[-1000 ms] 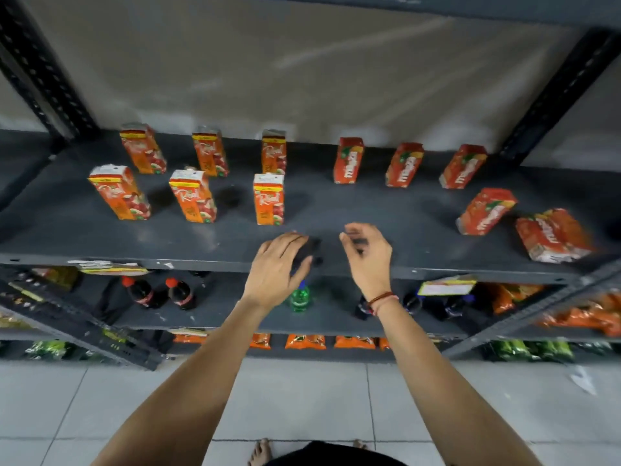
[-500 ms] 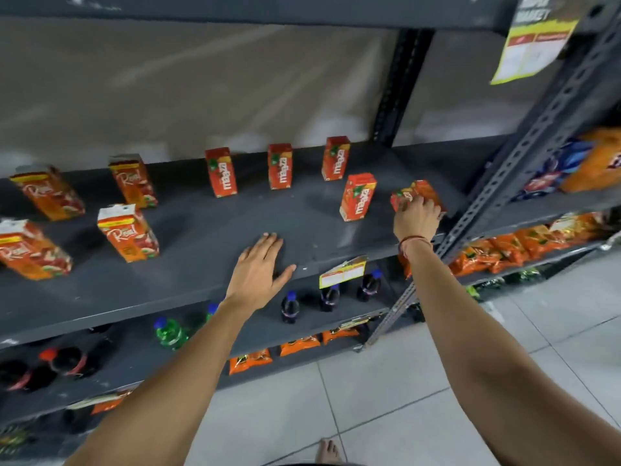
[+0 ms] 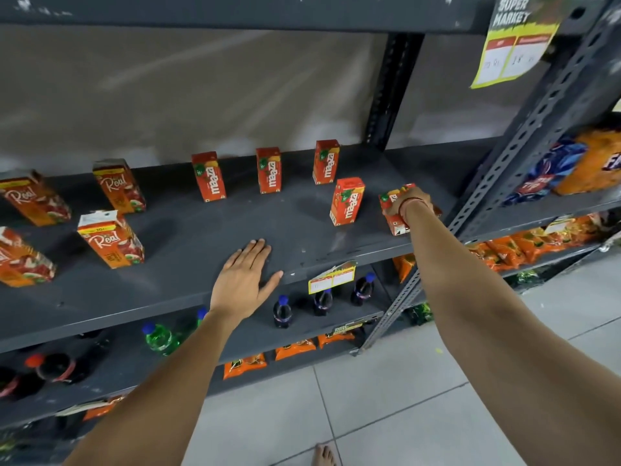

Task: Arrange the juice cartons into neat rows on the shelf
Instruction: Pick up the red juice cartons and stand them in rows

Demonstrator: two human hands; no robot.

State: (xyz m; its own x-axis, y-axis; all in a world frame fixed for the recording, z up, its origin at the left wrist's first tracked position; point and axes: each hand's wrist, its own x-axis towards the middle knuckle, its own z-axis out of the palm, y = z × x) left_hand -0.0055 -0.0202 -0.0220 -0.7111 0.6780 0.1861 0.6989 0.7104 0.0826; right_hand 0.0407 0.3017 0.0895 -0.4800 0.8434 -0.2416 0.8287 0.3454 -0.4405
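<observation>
On the dark grey shelf (image 3: 188, 243) three red Maaza cartons stand in a back row: one at the left (image 3: 209, 176), one in the middle (image 3: 268, 170), one at the right (image 3: 325, 162). A fourth Maaza carton (image 3: 347, 201) stands in front of them. My right hand (image 3: 408, 203) grips a Maaza carton (image 3: 392, 213) at the shelf's right end, beside the upright post. My left hand (image 3: 243, 279) lies flat, fingers apart, on the shelf's front edge. Several orange Real cartons, such as the nearest one (image 3: 111, 238), stand at the left.
A perforated steel post (image 3: 524, 142) rises right of the held carton. A yellow price sign (image 3: 514, 38) hangs from the shelf above. Soda bottles (image 3: 281, 311) and orange snack packets (image 3: 295, 348) fill the lower shelves. Snack bags (image 3: 578, 163) sit in the neighbouring bay.
My view has swung right. My right hand reached from the shelf's middle to the right end and closed on a Maaza carton. My left hand settled flat on the shelf edge.
</observation>
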